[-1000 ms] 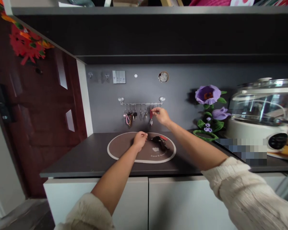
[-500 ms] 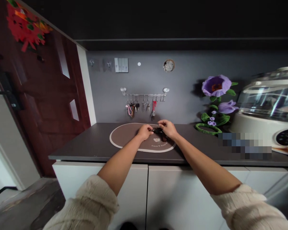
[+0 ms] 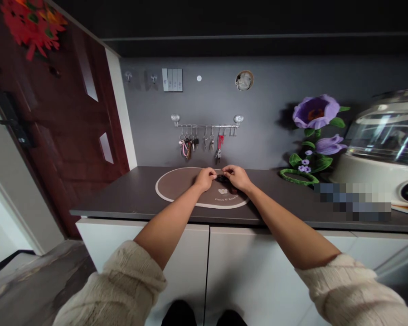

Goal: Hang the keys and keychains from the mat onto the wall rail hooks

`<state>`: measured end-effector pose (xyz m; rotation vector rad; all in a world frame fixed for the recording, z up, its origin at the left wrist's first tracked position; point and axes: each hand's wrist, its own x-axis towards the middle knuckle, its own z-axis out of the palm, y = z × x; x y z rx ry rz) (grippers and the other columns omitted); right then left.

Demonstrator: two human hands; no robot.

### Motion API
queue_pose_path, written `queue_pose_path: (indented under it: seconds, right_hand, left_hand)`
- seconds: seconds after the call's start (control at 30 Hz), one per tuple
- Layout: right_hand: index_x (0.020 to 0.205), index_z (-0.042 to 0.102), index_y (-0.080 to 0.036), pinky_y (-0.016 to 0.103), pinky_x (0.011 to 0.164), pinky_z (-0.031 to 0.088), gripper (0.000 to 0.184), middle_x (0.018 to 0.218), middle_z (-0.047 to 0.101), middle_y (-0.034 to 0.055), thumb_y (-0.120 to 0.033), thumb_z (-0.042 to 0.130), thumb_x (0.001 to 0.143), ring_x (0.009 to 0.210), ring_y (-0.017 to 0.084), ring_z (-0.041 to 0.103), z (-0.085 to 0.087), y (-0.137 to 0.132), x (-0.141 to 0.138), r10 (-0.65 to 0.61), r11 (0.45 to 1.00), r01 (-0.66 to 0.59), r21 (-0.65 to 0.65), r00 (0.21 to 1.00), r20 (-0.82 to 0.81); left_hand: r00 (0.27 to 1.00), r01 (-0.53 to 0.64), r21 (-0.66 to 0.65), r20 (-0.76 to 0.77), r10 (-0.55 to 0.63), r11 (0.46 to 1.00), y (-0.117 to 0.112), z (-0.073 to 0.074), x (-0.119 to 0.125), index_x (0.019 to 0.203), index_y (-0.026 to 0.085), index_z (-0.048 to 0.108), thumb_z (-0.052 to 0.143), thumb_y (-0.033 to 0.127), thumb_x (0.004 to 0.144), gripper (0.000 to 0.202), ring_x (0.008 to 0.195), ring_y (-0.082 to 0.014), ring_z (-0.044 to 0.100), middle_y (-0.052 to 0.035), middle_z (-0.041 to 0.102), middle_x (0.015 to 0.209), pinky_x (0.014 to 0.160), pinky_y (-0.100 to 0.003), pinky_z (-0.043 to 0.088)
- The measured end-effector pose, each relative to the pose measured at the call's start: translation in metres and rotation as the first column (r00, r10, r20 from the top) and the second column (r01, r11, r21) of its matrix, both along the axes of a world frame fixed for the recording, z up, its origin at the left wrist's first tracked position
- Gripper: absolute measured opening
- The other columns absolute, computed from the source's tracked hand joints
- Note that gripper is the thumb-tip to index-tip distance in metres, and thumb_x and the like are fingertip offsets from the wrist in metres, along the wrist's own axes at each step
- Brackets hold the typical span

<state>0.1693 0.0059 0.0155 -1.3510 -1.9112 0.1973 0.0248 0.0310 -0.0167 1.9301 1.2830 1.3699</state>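
My left hand (image 3: 205, 179) is closed in a pinch at the left end of a dark bunch that looks like keys (image 3: 221, 179). My right hand (image 3: 238, 179) has its fingertips pressed together over the right side of the bunch. A brown fob-like piece (image 3: 233, 190) shows below the right hand. Both hands are low over an oval brown mat (image 3: 177, 186) with a pale rim, on the dark counter. The fingers partly cover the bunch, so its details are hard to make out.
On the wall behind, a clear rail (image 3: 207, 126) holds several hanging keys (image 3: 189, 146) and a red strap (image 3: 220, 141). Purple flowers (image 3: 315, 112) and a white appliance (image 3: 370, 174) stand at the right. A dark red door (image 3: 64, 136) is at the left.
The camera view has tilted slightly downward. My right hand's fingers have come in closer to my left hand, over the dark bunch. Both hands stay at the mat.
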Motion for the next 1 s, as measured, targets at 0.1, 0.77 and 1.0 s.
queue_pose_path:
  seconds: [0.1, 0.77, 1.0]
  right_hand:
    - [0.086, 0.062, -0.017, 0.021, 0.071, 0.042, 0.018, 0.085, 0.065, 0.0026, -0.017, 0.050, 0.073, 0.074, 0.010, 0.057, 0.001, -0.001, -0.001, 0.001, 1.000, -0.001, -0.008, 1.000, -0.003]
    - [0.079, 0.061, -0.015, 0.023, 0.061, 0.040, 0.024, 0.068, 0.059, 0.0005, -0.036, 0.056, 0.067, 0.060, 0.010, 0.050, -0.008, 0.011, -0.002, 0.314, 0.934, -0.352, -0.065, 0.894, -0.321]
    - [0.072, 0.058, -0.014, 0.022, 0.055, 0.037, 0.026, 0.060, 0.054, -0.0022, -0.037, 0.062, 0.062, 0.053, 0.007, 0.044, -0.005, 0.005, -0.005, 0.316, 0.917, -0.389, -0.091, 0.846, -0.430]
  left_hand:
    - [1.000, -0.003, 0.029, 0.026, 0.002, 1.000, -0.003, 0.003, -0.002, 0.062, 0.015, 0.057, 0.052, 0.008, 0.067, 0.009, 0.060, -0.0095, 0.046, 0.0017, 0.054, 0.061, 0.064, -0.021, 0.036]
    - [0.992, -0.111, 0.323, -0.016, 0.123, 0.940, -0.011, 0.016, -0.005, 0.073, 0.015, 0.059, 0.049, 0.016, 0.075, 0.010, 0.074, -0.0125, 0.052, -0.0028, 0.060, 0.076, 0.072, -0.024, 0.040]
    - [0.994, -0.106, 0.330, 0.014, 0.108, 0.938, -0.012, 0.016, -0.004, 0.072, 0.015, 0.059, 0.050, 0.019, 0.075, 0.010, 0.073, -0.0119, 0.053, -0.0025, 0.061, 0.075, 0.071, -0.024, 0.041]
